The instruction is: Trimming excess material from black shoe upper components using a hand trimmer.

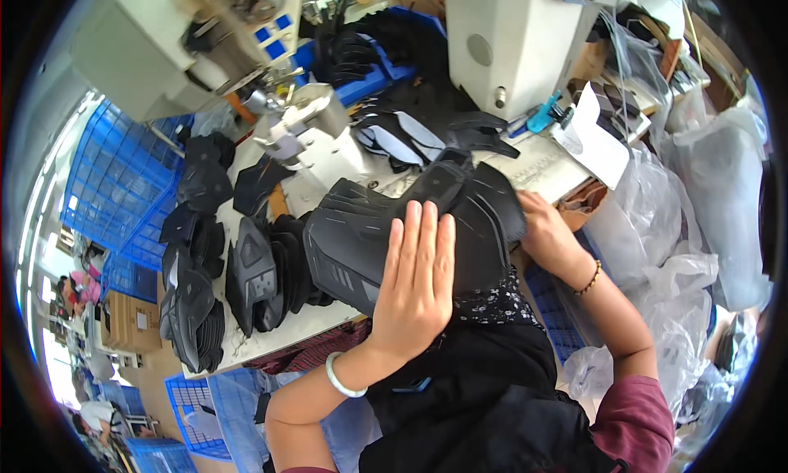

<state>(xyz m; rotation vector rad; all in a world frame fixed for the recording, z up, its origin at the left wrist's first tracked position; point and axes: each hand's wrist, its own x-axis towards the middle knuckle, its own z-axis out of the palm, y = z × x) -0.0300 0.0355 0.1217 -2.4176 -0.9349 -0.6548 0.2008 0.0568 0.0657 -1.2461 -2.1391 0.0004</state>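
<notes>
Left hand (417,284): our palm lies flat on the black shoe-upper pieces (349,247), fingers straight and side by side, gripping nothing.
Right hand (548,233): we have it bent at the pieces' right-hand edge; its fingertips are partly hidden, so we cannot tell how firmly it holds.
Shoe-upper pieces: layered and fanned, directly under our left hand and just left of our right.
Bench (246,348) edge: slants off to the left of our left hand, with a narrow bare strip along it.
Open room: a pale patch beyond our right hand, reaching to the white paper sheet (593,136).
Sewing machine post (320,116): stands in the way ahead and left of our left hand.
Black stacks (256,268): crowd the bench left of our left hand.
Clear plastic bags (636,206): heaped to the right of our right hand.
</notes>
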